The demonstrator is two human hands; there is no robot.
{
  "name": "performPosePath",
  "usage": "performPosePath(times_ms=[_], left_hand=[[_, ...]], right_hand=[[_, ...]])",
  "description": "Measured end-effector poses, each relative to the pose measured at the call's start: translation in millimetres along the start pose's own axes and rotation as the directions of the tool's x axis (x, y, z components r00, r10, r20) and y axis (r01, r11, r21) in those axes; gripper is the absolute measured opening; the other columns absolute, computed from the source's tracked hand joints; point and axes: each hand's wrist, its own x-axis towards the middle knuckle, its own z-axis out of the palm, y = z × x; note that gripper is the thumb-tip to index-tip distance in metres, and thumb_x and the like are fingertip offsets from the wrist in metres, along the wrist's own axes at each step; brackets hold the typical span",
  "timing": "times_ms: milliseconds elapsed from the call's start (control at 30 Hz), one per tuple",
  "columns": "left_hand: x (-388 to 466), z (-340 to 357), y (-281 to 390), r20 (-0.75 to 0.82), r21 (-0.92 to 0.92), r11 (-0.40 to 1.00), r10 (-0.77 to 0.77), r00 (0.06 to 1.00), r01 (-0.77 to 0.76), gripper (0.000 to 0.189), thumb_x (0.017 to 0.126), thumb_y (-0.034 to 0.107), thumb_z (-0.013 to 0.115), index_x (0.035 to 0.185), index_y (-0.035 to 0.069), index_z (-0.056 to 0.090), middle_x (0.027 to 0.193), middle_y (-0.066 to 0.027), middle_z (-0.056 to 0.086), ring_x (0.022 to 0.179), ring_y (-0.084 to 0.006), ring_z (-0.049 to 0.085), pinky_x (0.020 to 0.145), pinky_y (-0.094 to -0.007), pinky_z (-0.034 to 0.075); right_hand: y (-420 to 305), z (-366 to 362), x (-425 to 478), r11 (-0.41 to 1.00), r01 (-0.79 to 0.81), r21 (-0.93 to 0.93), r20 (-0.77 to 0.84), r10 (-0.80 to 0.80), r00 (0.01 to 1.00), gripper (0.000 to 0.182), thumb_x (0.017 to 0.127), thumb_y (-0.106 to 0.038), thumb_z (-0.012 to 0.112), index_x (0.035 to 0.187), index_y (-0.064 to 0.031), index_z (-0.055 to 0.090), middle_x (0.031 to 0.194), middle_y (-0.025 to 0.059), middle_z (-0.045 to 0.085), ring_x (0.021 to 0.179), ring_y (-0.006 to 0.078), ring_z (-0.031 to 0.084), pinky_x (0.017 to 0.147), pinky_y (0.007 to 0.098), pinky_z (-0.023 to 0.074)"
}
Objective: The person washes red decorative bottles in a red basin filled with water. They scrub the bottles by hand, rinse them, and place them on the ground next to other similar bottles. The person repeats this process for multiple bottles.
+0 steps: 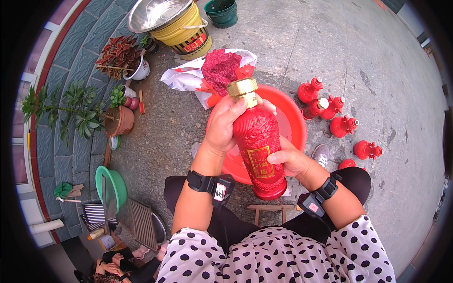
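A red embossed bottle [260, 141] with a gold cap and a gold-framed label is held up in both hands, tilted with its cap away from me. My left hand [226, 122] grips it around the neck and shoulder, just under the cap. My right hand [292, 159] clasps the lower side, its thumb beside the label. Below the bottle, a red plastic basin [295, 123] stands on the ground, its inside partly hidden by the bottle and hands. Crumpled dark-pink netting or cloth [220, 68] lies on a white and red plastic bag [184, 73] beyond the basin.
Several red bottles [341, 126] stand to the right. A yellow bucket [191, 39] bearing a steel bowl [159, 14], a green bucket [222, 14], potted plants [119, 120] and a green basin [120, 187] are farther out. A wooden stool [270, 207] is near my knees; another person's hands [113, 267] show lower left.
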Motion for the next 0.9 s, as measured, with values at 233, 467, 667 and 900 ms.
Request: performPosePath(times_ms=[233,467,667,900], left_hand=[[6,-9,-10,-0.114,-0.079,0.994,-0.09,0.989,0.081,0.035,0.1,0.029,0.038,0.106,-0.001,0.054,0.104,-0.0263,0.062,0.095,-0.0327,0.064,0.084,-0.0429,0.052],[8,-6,-10,-0.17,-0.149,0.984,-0.127,0.977,0.102,0.034,0.099,0.032,0.045,0.104,-0.001,0.055,0.1,-0.019,0.066,0.085,-0.0223,0.066,0.078,-0.0343,0.053],[8,-11,-14,-0.256,-0.114,0.987,-0.135,0.957,0.109,0.031,0.098,0.028,0.048,0.108,0.0,0.056,0.099,-0.0111,0.064,0.087,-0.0178,0.064,0.079,-0.032,0.052],[5,4,-16,-0.303,0.154,0.981,-0.066,0.951,0.117,0.066,0.085,0.017,0.068,0.138,0.003,0.032,0.112,-0.0101,0.058,0.101,-0.0167,0.059,0.087,-0.0334,0.049]], right_hand=[[10,-9,7,0.991,-0.006,0.135,-0.019,0.009,1.0,0.06,0.084,-0.035,0.067,0.128,-0.0029,0.042,0.108,0.0108,0.06,0.091,0.02,0.065,0.081,0.0351,0.0544],[17,-14,9,0.974,-0.03,0.226,-0.109,0.056,0.993,0.075,0.09,-0.064,0.039,0.133,-0.0029,0.041,0.116,0.0206,0.061,0.097,0.0321,0.065,0.083,0.0441,0.0552],[17,-9,11,0.966,-0.003,0.258,-0.185,0.052,0.981,0.07,0.094,-0.062,0.034,0.13,-0.003,0.045,0.111,0.0194,0.062,0.092,0.0294,0.067,0.079,0.0424,0.0563],[14,-17,17,0.992,0.094,0.085,-0.33,-0.061,0.942,0.056,0.096,-0.052,0.042,0.127,-0.005,0.044,0.102,0.0122,0.062,0.084,0.0182,0.065,0.074,0.035,0.0556]])
